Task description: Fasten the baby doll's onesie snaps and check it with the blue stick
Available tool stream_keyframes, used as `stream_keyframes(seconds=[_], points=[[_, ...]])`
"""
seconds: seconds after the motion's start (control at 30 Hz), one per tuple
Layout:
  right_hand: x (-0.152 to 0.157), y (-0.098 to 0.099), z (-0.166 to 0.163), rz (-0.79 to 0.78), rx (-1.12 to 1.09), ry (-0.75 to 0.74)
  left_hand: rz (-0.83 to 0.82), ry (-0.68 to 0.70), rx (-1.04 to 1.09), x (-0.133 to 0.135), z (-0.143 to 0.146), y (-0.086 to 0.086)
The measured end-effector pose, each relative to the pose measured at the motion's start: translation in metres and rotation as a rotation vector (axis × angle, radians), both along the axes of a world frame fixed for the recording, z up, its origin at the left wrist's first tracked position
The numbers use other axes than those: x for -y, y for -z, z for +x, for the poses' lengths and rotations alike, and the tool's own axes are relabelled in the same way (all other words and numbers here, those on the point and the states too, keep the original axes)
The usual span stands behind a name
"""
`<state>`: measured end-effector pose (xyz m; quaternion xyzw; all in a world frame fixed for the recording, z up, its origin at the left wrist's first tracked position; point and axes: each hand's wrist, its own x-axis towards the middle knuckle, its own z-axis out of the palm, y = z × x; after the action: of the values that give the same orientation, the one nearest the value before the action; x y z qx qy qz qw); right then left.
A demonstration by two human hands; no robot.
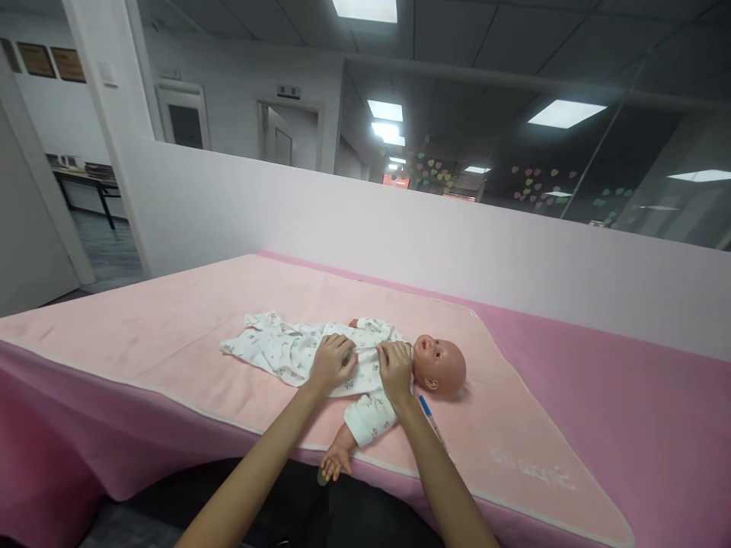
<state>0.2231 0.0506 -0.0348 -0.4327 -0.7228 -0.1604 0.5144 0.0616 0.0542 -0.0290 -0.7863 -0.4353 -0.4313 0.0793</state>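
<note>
A baby doll (442, 367) lies on its back, its head to the right, dressed in a white patterned romper (302, 350). Over the doll's chest, my left hand (333, 363) is closed, fingers curled. My right hand (395, 369) is closed near the doll's neck with fingertips pinched together. A thin, pale, stick-like thing (366, 349) spans the gap between my hands; its kind is too small to tell. The doll's near arm (338, 454) reaches over the front edge. Beside my right forearm lies a slim blue-capped tube (426, 406), partly hidden by it.
Under the doll, a pale pink mat (188, 327) covers a table with a darker pink cloth (674, 403). A white half wall with glass above (400, 221) stands behind. At the left is a doorway with a desk (91, 179) beyond.
</note>
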Motion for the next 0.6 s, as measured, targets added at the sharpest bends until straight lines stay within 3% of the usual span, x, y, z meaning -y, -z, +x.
stream_keyframes(seconds=[0.27,0.6], points=[[-0.0006,-0.0005,0.0000,-0.003,0.000,0.012,0.017,-0.131,0.054,0.0034,-0.0061,0.0055],[-0.0031,0.0030,0.0015,-0.033,0.003,0.023,0.073,-0.187,0.000,0.0039,-0.0011,0.0059]])
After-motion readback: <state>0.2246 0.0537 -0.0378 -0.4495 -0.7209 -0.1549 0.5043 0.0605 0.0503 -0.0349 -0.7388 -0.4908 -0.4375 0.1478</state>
